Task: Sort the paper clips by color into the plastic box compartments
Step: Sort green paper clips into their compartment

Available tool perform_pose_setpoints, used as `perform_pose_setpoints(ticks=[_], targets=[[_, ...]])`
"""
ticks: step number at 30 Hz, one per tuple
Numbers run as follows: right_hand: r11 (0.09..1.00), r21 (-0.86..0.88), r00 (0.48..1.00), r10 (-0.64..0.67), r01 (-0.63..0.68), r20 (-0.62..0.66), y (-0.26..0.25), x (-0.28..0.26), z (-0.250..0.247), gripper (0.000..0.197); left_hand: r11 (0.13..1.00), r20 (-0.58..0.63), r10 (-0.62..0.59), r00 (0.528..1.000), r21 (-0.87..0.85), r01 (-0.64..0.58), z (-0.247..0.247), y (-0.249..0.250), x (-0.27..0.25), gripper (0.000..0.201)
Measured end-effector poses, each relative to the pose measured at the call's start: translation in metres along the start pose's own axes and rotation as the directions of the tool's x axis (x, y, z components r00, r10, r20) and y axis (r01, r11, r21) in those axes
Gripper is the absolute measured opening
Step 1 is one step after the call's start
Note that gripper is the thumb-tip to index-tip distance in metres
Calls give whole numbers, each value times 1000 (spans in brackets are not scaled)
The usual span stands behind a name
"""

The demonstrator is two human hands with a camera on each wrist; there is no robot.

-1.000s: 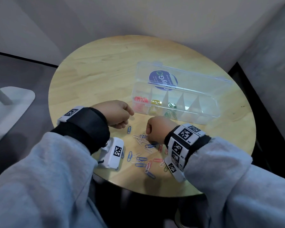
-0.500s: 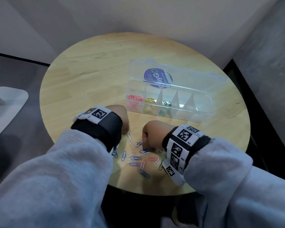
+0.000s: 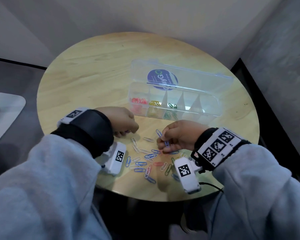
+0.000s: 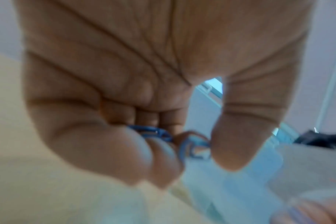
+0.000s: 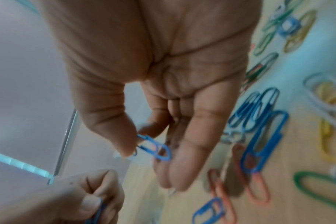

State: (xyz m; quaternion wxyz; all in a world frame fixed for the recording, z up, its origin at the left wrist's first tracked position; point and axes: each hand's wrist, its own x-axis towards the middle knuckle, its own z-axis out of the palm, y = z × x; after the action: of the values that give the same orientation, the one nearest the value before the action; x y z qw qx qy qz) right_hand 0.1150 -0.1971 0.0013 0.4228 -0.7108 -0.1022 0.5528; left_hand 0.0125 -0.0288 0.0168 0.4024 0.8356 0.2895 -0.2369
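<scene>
Both my hands have lifted off the pile since a moment ago. My right hand (image 3: 178,135) now pinches a blue clip (image 5: 155,147); my left hand (image 3: 123,121) curls around blue clips (image 4: 157,134).

Clear plastic box (image 3: 210,108) sits open at the table's far right, with red (image 3: 139,100), yellow (image 3: 154,103) and green clips (image 3: 172,105) in its three leftmost compartments. Loose clips (image 3: 146,161), mostly blue and white, lie scattered along the near edge.

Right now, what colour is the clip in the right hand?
Blue clip, pinched by the right hand; right wrist view.
</scene>
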Motion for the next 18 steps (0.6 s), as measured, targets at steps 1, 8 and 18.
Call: perform_pose_setpoints(ticks=[1,8,18], targets=[[998,68,1000,-11,10,14,0,-1,1,24,990,2,22,1000,-142,-21,-3,-3,-2,19],[965,249,996,-88,84,5,0,-2,14,31,827,-142,32,989,-552,-106,-21,-29,-19,36],[953,298,999,-52,45,16,-3,-2,21,36,885,-100,-94,991,-464,37,-17,-39,-20,25]])
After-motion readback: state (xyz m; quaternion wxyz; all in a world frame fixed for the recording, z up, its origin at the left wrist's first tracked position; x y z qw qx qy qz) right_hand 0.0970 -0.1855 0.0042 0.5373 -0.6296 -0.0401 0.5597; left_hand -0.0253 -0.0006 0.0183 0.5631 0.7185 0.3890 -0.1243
